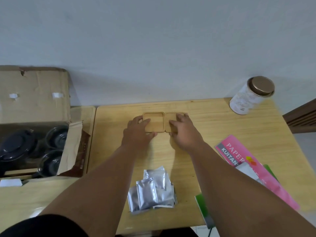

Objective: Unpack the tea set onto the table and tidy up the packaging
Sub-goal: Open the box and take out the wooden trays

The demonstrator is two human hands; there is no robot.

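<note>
Two square wooden coasters lie side by side at the far middle of the wooden table (222, 127). My left hand (139, 130) grips the left coaster (154, 118) by its sides. My right hand (183, 130) grips the right coaster (172, 118) the same way. The two coasters touch along their inner edges. At the left stands an open cardboard box (34, 100) holding a dark teapot (16, 147) and two dark cups (57, 135) in clear covers.
Several silver foil sachets (153, 190) are piled near the table's front edge. A white tin with a bronze lid (251, 95) stands at the back right. A pink booklet (242, 161) and green sheets (203, 209) lie at the right.
</note>
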